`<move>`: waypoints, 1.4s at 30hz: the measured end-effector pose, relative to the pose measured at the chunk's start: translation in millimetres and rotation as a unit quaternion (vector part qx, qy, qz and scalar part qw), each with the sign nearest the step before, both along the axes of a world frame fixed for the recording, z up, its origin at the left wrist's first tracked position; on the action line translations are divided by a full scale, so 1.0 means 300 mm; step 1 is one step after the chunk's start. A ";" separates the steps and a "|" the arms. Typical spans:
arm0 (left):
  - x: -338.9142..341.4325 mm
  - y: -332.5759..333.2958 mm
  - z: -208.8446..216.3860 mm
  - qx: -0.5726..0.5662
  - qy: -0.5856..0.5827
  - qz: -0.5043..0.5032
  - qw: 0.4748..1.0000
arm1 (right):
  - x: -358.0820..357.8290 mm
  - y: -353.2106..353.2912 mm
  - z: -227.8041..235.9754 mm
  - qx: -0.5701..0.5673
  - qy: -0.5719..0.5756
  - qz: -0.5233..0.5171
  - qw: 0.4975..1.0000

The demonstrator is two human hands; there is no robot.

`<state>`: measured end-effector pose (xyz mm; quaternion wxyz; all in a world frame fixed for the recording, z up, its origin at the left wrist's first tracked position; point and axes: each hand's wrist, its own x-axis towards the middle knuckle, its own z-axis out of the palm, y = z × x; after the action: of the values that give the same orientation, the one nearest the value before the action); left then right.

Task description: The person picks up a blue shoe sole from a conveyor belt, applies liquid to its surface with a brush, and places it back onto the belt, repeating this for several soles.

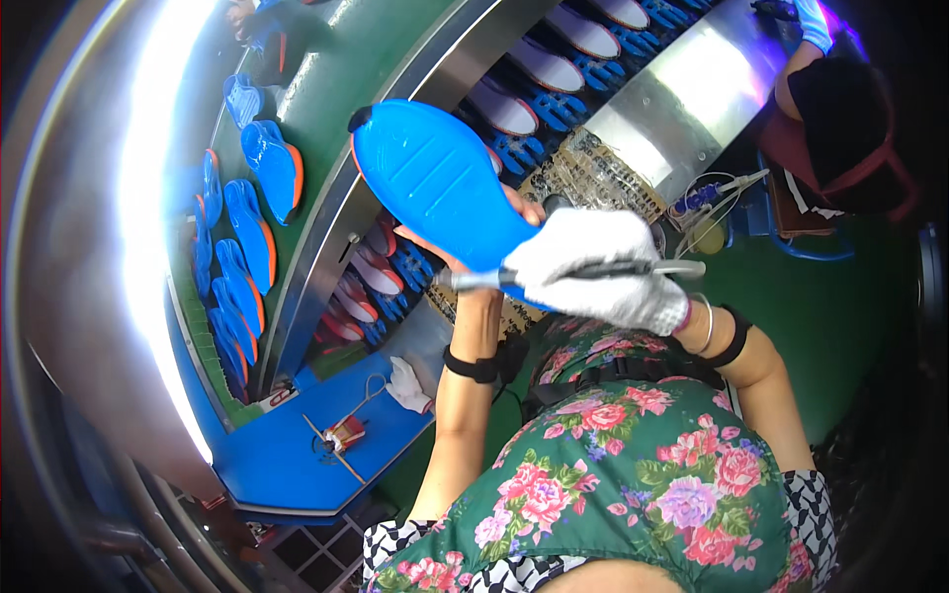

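As the blue sole (440, 188) was pinched by the bare left hand (465, 259) and the brush (573, 274) gripped by the gloved right hand (603, 269), adhesive could have been smeared past the edge.

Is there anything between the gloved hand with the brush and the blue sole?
Nothing visible. The gloved right hand rests against the blue sole, which the bare left hand holds up from behind; the brush lies across its lower edge.

Bright blue shoe sole (435, 188), white glove (603, 267), green rose-flowered apron (633, 474), black wristbands (471, 368).
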<state>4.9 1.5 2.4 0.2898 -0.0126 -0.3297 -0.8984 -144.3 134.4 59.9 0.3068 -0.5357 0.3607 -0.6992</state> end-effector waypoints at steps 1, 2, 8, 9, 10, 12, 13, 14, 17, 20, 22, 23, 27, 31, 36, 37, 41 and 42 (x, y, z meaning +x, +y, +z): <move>-0.015 0.028 0.025 0.043 -0.076 0.065 0.994 | -0.020 0.008 0.020 0.033 0.039 -0.053 0.997; -0.013 0.030 0.021 0.046 -0.078 0.062 0.994 | -0.027 0.013 0.009 0.020 0.080 -0.090 0.993; -0.036 -0.007 0.017 0.082 -0.008 0.120 0.989 | 0.008 0.048 0.025 -0.060 0.202 -0.097 0.973; -0.041 -0.005 0.024 0.082 -0.010 0.118 0.990 | -0.003 0.044 0.014 -0.028 0.104 -0.052 0.993; -0.047 -0.001 0.035 0.072 -0.010 0.106 0.992 | -0.019 0.038 0.009 0.005 0.004 -0.006 1.000; -0.055 0.000 0.044 0.063 -0.010 0.092 0.994 | -0.049 0.048 0.006 -0.001 0.138 -0.117 0.984; -0.058 -0.005 0.050 0.065 -0.004 0.094 0.993 | -0.046 0.055 0.006 -0.036 0.199 -0.127 0.971; -0.062 -0.008 0.054 0.067 0.001 0.095 0.993 | -0.038 0.064 0.015 -0.071 0.258 -0.136 0.954; -0.072 -0.005 0.065 0.127 0.024 0.111 0.985 | -0.010 0.076 0.000 -0.040 0.149 -0.073 0.985; -0.057 -0.029 0.051 0.179 0.030 0.124 0.976 | -0.039 0.065 -0.008 0.044 0.002 -0.034 0.998; -0.065 -0.032 0.060 0.159 -0.006 0.131 0.979 | -0.062 0.068 -0.011 0.026 0.096 -0.095 0.991; -0.064 -0.036 0.056 0.131 -0.018 0.135 0.982 | -0.055 0.073 -0.017 -0.014 0.164 -0.097 0.982; -0.060 -0.035 0.075 0.162 -0.053 0.097 0.981 | -0.032 0.099 -0.014 -0.009 0.138 -0.018 0.990; -0.035 -0.086 0.043 0.139 -0.065 0.032 0.988 | -0.054 0.072 -0.020 0.047 0.058 -0.037 0.997; -0.041 -0.112 0.062 0.110 -0.190 -0.008 0.976 | -0.030 0.099 -0.057 -0.034 0.236 -0.007 0.971; -0.034 -0.125 0.053 0.123 -0.159 -0.060 0.978 | -0.046 0.098 -0.040 -0.017 0.209 0.038 0.977; -0.023 -0.134 0.037 0.129 -0.142 -0.155 0.969 | -0.069 0.063 -0.057 0.017 0.069 0.102 0.992; -0.026 -0.152 0.028 0.106 -0.164 -0.188 0.963 | -0.074 0.054 -0.049 -0.013 0.149 0.056 0.987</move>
<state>-2.9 -44.1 10.8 0.0575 0.1043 -0.2677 -0.9561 -166.7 150.5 45.1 0.2810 -0.6570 0.3629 -0.5980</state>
